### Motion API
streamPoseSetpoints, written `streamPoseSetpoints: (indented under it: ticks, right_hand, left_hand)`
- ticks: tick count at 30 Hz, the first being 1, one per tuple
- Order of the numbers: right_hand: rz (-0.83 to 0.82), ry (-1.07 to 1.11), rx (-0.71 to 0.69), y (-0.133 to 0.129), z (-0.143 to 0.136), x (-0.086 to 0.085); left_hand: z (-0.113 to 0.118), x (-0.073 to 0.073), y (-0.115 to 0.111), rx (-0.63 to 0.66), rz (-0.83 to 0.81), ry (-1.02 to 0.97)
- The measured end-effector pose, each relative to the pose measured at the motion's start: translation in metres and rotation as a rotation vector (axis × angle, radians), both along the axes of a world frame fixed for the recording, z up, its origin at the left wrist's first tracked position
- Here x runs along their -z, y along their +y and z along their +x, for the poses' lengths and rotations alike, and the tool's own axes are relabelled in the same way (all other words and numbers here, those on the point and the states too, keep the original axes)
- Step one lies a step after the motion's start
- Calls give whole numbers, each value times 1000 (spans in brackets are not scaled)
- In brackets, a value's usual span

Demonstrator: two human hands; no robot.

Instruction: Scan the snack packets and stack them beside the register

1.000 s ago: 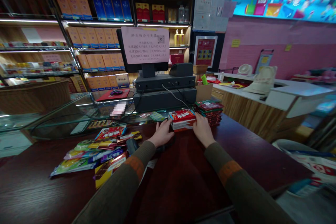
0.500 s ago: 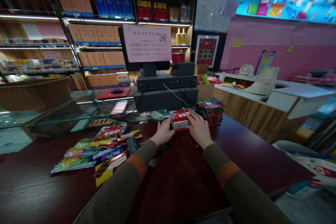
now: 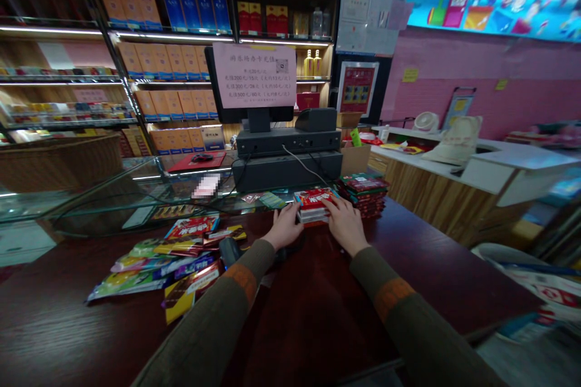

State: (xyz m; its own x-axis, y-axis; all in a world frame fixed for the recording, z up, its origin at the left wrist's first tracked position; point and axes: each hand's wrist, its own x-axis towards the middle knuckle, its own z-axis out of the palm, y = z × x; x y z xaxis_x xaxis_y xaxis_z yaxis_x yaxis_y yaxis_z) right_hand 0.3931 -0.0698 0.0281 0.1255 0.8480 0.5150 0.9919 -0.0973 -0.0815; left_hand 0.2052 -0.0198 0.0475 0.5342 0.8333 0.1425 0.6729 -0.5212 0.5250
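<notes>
A small stack of red snack packets (image 3: 313, 196) sits on the dark table near the glass counter's edge. My left hand (image 3: 284, 227) presses against its left side, fingers bent toward it. On the other side, my right hand (image 3: 345, 222) has its fingers over the right edge and top of the stack. Both hands hold the stack between them. Just to the right stands a taller pile of dark red and green packets (image 3: 365, 193). Left of my left forearm lies a loose heap of colourful packets (image 3: 154, 266), with a dark handheld device (image 3: 230, 251) beside it.
Behind the stack stands a dark cash register base (image 3: 285, 163) with a monitor (image 3: 254, 75) above it and cables trailing over the glass counter (image 3: 136, 190). A wicker basket (image 3: 59, 163) is at far left. A white and wood counter (image 3: 436, 187) stands at right.
My left hand has shifted very slightly to the right along with the stack's left side. My right hand stays almost in place, and the heap at left is unchanged.
</notes>
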Motion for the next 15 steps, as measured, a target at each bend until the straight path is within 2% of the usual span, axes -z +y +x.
streamPoseSetpoints:
  ticks: [9, 15]
  right_hand:
    - [6, 8, -4, 2, 1, 2]
    - [26, 7, -19, -2, -6, -5]
  left_hand:
    - [-3, 4, 2, 18, 0, -3]
    - [-17, 3, 3, 52, 25, -44]
